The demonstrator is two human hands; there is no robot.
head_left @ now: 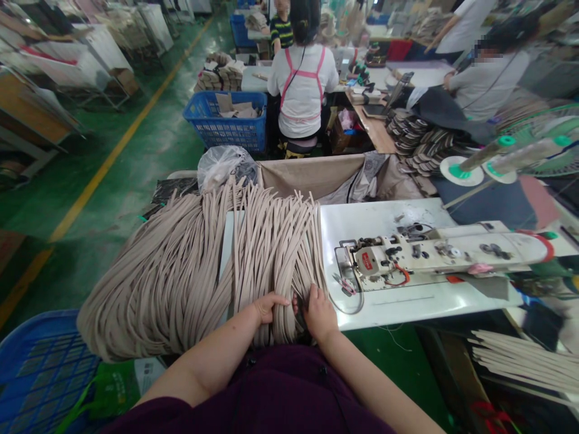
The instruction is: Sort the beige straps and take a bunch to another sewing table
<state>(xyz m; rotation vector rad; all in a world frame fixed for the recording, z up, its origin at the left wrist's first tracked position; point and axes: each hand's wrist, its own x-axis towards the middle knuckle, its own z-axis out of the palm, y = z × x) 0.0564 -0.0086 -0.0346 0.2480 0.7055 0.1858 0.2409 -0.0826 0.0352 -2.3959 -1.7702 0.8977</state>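
Note:
A thick heap of long beige fabric strips [181, 271] lies over the left part of the table and hangs off its front edge. My left hand [271, 306] is closed around a bundle of these strips [284, 265] near the front edge, thumb on top. Just to its right, my right hand [319, 310] rests at the bundle's right side with fingers bent in among the strips; its fingertips are partly hidden. Right of my hands stands a white sewing machine [407, 256] on the white tabletop [384, 307]. Small scissors [346, 284] lie beside its needle area.
A cloth-lined bin [312, 175] and a clear plastic bag [224, 166] sit behind the table. Thread cones [484, 154] stand at right. Blue baskets [226, 129] are ahead and at lower left. A seated co-worker [303, 90] faces away. More strips [525, 361] lie at lower right.

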